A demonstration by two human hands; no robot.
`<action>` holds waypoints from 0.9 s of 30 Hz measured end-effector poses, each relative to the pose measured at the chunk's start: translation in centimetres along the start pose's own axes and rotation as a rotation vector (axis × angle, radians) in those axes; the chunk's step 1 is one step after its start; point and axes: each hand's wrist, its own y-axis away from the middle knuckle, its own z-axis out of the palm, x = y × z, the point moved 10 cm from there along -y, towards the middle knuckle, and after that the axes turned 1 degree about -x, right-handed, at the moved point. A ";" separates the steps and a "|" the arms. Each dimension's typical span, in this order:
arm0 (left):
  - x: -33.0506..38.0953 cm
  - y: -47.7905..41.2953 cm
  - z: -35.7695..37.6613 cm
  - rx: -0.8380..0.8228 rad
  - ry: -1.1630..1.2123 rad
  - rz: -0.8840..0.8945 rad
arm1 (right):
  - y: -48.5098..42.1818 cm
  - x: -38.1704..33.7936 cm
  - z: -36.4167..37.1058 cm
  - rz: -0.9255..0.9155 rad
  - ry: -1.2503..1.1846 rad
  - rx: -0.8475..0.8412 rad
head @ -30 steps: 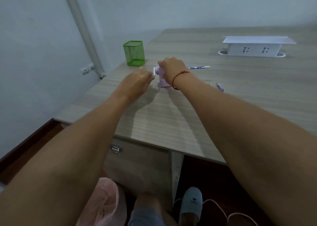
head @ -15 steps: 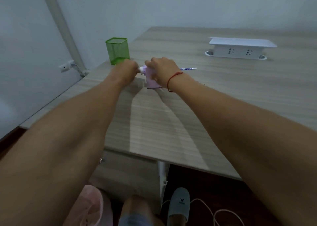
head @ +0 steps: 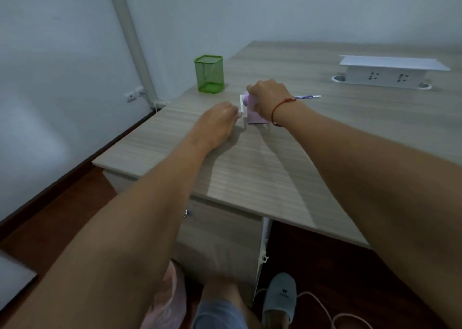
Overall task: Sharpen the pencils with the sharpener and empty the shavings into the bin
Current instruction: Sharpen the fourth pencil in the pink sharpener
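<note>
A small pink crank sharpener (head: 253, 115) stands on the wooden desk (head: 250, 168). My right hand (head: 268, 96), with a red string on the wrist, presses down on its top and holds it. A purple-patterned pencil (head: 307, 97) sticks out to the right from behind that hand, lying level. My left hand (head: 217, 123) pinches the white crank handle (head: 241, 107) on the sharpener's left side. The pencil's tip and the sharpener's front are hidden by my right hand.
A green mesh pen cup (head: 209, 73) stands at the desk's back left corner. A white socket box (head: 382, 72) sits at the back right. Under the desk edge a pink bin bag (head: 170, 301) shows, beside my knee, a grey slipper (head: 280, 296) and a cable.
My left hand reached the crank and has swung it from high beside the sharpener to lower down. My right hand has stayed on the sharpener. The view shifted.
</note>
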 end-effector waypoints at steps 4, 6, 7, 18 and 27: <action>-1.2 -1.2 2.3 -0.177 -0.063 -0.084 | 0.0 0.2 0.2 -0.011 0.016 0.014; -1.9 -2.0 3.1 -0.236 -0.127 -0.081 | -0.1 0.3 0.4 -0.018 0.010 0.016; -2.2 -2.4 3.6 -0.263 -0.156 -0.089 | -0.1 0.4 0.5 -0.021 0.010 0.016; -2.2 -8.3 0.2 -0.056 -0.258 0.068 | -0.6 0.5 0.6 -0.012 -0.011 0.031; 1.5 -1.3 -2.2 0.187 -0.227 0.218 | -0.5 0.3 0.4 0.001 0.019 0.017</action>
